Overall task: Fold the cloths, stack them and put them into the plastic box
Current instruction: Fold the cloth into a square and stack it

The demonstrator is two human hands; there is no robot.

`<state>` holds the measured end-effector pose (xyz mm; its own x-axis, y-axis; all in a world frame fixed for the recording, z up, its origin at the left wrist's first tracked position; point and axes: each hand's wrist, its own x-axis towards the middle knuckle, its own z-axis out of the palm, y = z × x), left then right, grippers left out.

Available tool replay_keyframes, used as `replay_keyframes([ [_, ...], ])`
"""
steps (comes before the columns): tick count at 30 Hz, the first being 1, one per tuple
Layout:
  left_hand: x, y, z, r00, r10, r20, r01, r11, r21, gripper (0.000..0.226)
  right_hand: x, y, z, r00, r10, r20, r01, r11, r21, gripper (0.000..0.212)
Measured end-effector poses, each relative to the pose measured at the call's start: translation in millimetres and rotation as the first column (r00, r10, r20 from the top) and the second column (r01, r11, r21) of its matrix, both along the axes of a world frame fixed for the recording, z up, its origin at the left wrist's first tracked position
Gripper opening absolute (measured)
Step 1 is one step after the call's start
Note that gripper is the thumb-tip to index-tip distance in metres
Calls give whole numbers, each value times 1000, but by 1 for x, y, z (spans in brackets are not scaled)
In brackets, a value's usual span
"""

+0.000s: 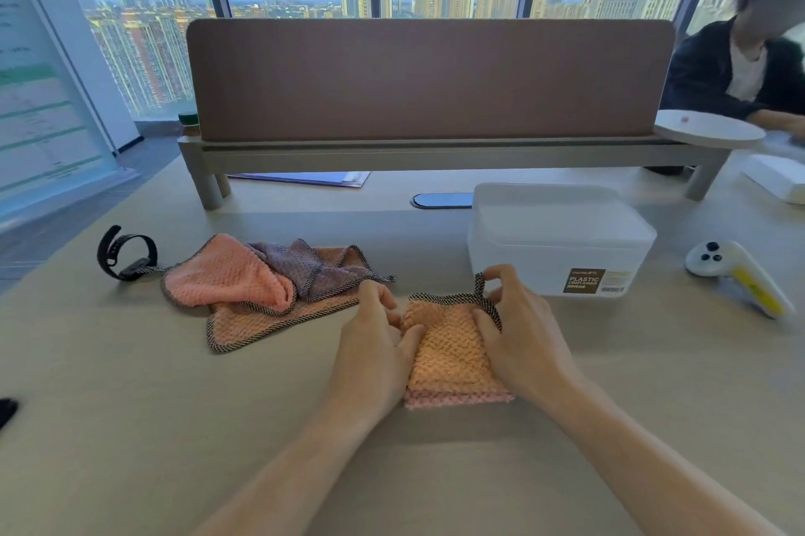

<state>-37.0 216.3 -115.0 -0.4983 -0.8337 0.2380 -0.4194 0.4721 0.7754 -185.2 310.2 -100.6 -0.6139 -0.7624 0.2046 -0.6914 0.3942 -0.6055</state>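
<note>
Beige desk (130, 405) under dim window light, brown divider panel (431, 78) at the far edge. Right hand (518, 331): thumb and forefinger pinched the checked hanging loop at the far right corner of the folded cloth (453, 357), other fingers pressing its right edge. Left hand (379, 335): fingers curled down onto the cloth's left edge, gripping the fabric there. Cloth lay flat, near centre of the desk, folded to a narrow rectangle; orange waffle texture on top, a pink layer showing along the near edge, black-and-white checked trim at the far edge. Unfolded cloths (265, 287), pink, mauve and orange with the same trim, lay heaped to the left. Plastic box (557, 239), translucent white with lid on, stood just beyond the right hand. Black watch (126, 252) far left.
</note>
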Motion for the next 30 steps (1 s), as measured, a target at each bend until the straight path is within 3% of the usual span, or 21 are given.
replay_keyframes([
  [4, 0, -2, -10, 997, -17, 69, 20, 999, -43, 34, 2, 2, -3, 1000, -4, -16, 5, 998, 64, 32],
  [7, 2, -2, -4, 993, 29, 116, -7, 983, -183, 35, 2, 5, 1, 1000, 5, -16, -3, 995, 95, 44],
  [9, 4, 2, 0, 995, -23, 100, 56, 938, -343, 41, 1, 8, 5, 993, 1, -117, 12, 994, 109, 54],
  [11, 2, 9, -2, 964, -142, 224, 234, 852, -468, 52, 6, 10, 9, 960, 23, -280, 4, 995, 95, 61],
  [13, -3, 12, -14, 879, -201, 433, 395, 816, -423, 62, 16, 11, 8, 895, 150, -420, -111, 987, 116, 54],
  [15, -4, 10, -25, 801, -218, 558, 431, 857, -284, 68, 18, 11, -10, 832, 320, -453, -229, 942, 246, 57],
  [19, -1, 7, -30, 778, -238, 581, 438, 868, -232, 78, 4, 18, -43, 902, 375, -215, -299, 900, 317, 97],
  [23, 0, -9, -20, 746, -307, 591, 478, 864, -155, 73, -5, 14, -42, 886, 382, -264, -264, 882, 390, 107],
  [25, 6, -38, -9, 827, -291, 480, 407, 900, -154, 64, -10, 7, -40, 873, 370, -319, -218, 879, 423, 108],
  [27, 17, -75, 2, 934, -59, 351, 174, 936, -305, 52, -16, 1, -41, 867, 348, -357, -175, 883, 435, 105],
  [30, 38, -123, 16, 879, 285, 381, -119, 907, -405, 42, -16, -5, -37, 870, 283, -404, -98, 901, 422, 93],
])
